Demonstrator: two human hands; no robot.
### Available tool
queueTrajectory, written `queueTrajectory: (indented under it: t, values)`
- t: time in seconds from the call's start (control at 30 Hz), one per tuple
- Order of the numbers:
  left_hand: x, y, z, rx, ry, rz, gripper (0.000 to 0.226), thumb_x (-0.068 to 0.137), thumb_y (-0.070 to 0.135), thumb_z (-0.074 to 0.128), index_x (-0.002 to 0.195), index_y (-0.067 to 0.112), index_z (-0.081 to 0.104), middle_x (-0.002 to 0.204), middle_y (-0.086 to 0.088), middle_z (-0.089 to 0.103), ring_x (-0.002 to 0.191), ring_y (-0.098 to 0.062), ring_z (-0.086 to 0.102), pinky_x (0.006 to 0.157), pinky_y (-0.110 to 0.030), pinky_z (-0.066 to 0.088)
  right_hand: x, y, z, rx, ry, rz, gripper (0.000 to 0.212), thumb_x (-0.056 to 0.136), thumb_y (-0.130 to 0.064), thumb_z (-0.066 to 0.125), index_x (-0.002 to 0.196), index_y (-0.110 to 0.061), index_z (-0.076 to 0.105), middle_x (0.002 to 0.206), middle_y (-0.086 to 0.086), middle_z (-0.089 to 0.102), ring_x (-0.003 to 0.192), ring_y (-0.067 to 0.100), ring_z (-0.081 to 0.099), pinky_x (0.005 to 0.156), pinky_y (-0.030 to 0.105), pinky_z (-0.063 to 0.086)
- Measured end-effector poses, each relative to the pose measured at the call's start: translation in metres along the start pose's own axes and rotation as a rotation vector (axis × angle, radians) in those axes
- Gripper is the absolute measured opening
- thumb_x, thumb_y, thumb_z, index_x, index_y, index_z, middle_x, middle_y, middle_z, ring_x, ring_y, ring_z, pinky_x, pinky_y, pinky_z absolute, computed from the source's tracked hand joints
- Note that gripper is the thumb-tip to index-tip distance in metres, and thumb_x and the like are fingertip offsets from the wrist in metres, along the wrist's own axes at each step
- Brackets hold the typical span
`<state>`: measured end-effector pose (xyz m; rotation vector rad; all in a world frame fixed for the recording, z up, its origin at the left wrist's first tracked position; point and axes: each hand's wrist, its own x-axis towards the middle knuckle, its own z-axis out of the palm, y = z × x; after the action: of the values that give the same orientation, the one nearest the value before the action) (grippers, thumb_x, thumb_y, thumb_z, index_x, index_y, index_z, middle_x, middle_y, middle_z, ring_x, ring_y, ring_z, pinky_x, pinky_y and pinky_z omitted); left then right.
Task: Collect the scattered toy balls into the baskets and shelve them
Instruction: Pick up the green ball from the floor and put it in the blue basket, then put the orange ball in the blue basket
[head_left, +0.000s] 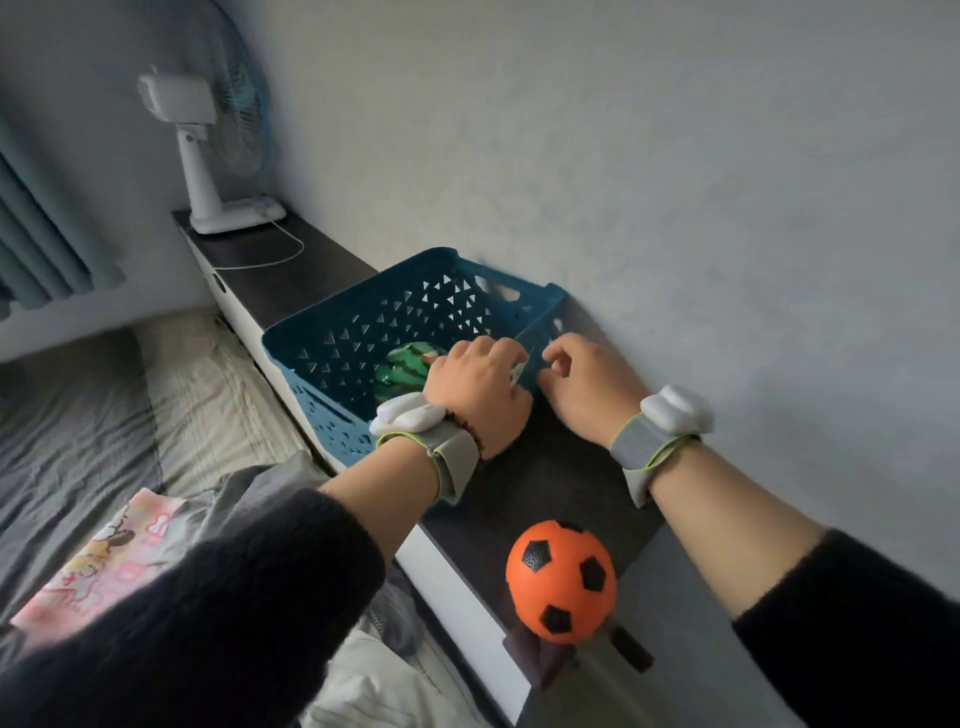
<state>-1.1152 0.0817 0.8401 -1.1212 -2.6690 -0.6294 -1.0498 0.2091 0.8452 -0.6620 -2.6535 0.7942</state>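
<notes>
A blue perforated basket stands on the dark shelf top against the wall. Inside it lies a green watermelon-striped ball, partly hidden by my left hand. My left hand curls over the basket's near rim and grips it. My right hand rests at the same rim just to the right, fingers bent and touching its edge; whether it grips is unclear. An orange ball with black patches sits on the shelf's near end, below my forearms.
A white and blue desk fan stands at the shelf's far end, its cord trailing over the top. A grey wall runs along the right. A bed with grey and beige bedding and a pink printed cloth lies to the left.
</notes>
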Motion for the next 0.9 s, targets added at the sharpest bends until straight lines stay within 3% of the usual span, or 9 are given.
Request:
queueTrajectory:
  t: [0.17, 0.3, 0.5, 0.6, 0.67, 0.8, 0.9]
  values:
    - [-0.039, 0.023, 0.041, -0.129, -0.188, -0.05, 0.044, 0.08, 0.03, 0.055, 0.123, 0.026, 0.053, 0.122, -0.003, 0.057, 0.115, -0.028, 0.05, 0.093, -0.038, 0.044, -0.043, 0.049, 0.011, 0.029, -0.208, 0.045, 0.04, 0.087, -0.028, 0.063, 0.124, -0.015, 0.055, 0.123, 0.011, 0.056, 0.112, 0.029, 0.056, 0.096, 0.039, 0.044]
    - [-0.079, 0.029, 0.069, -0.156, -0.312, -0.199, 0.042, 0.082, 0.028, 0.053, 0.124, 0.027, 0.053, 0.124, -0.003, 0.054, 0.114, -0.027, 0.052, 0.094, -0.04, 0.045, -0.085, 0.075, 0.023, -0.041, -0.416, 0.051, 0.051, 0.086, -0.044, 0.058, 0.133, -0.025, 0.047, 0.138, 0.006, 0.045, 0.117, 0.029, 0.055, 0.099, 0.042, 0.045]
    - [-0.127, 0.028, 0.087, -0.179, -0.274, -0.634, 0.04, 0.091, 0.046, 0.043, 0.121, 0.021, 0.055, 0.119, -0.009, 0.059, 0.107, -0.029, 0.057, 0.083, -0.031, 0.042, -0.129, 0.096, 0.044, 0.077, -0.538, 0.096, 0.078, 0.084, -0.052, 0.059, 0.149, -0.029, 0.022, 0.153, 0.007, 0.023, 0.132, 0.033, 0.043, 0.108, 0.04, 0.037]
    - [-0.145, 0.035, 0.09, -0.489, -0.341, -0.852, 0.037, 0.088, 0.053, 0.042, 0.098, 0.022, 0.056, 0.095, -0.011, 0.064, 0.086, -0.031, 0.063, 0.073, -0.041, 0.054, -0.142, 0.101, 0.051, 0.185, -0.539, 0.149, 0.091, 0.081, -0.049, 0.067, 0.152, -0.029, 0.012, 0.153, 0.01, 0.02, 0.133, 0.034, 0.041, 0.107, 0.039, 0.037]
    - [-0.15, 0.045, 0.088, -0.723, -0.322, -0.97, 0.037, 0.086, 0.052, 0.044, 0.101, 0.02, 0.055, 0.097, -0.014, 0.063, 0.089, -0.036, 0.065, 0.071, -0.051, 0.058, -0.144, 0.102, 0.051, 0.248, -0.508, 0.151, 0.093, 0.08, -0.044, 0.071, 0.152, -0.029, 0.014, 0.153, 0.01, 0.021, 0.134, 0.033, 0.04, 0.107, 0.039, 0.037]
    - [-0.143, 0.06, 0.081, -0.774, -0.185, -0.938, 0.041, 0.081, 0.054, 0.046, 0.105, 0.021, 0.052, 0.093, -0.009, 0.061, 0.093, -0.036, 0.064, 0.087, -0.053, 0.053, -0.141, 0.099, 0.04, 0.309, -0.404, 0.094, 0.089, 0.079, -0.04, 0.073, 0.15, -0.026, 0.021, 0.151, 0.01, 0.025, 0.133, 0.03, 0.041, 0.101, 0.033, 0.036]
    - [-0.131, 0.069, 0.068, -0.785, -0.108, -0.891, 0.047, 0.083, 0.053, 0.045, 0.111, 0.016, 0.055, 0.096, -0.014, 0.064, 0.087, -0.036, 0.067, 0.078, -0.053, 0.057, -0.13, 0.091, 0.024, 0.38, -0.307, 0.056, 0.084, 0.079, -0.036, 0.073, 0.148, -0.026, 0.026, 0.15, 0.009, 0.028, 0.13, 0.027, 0.042, 0.094, 0.027, 0.032]
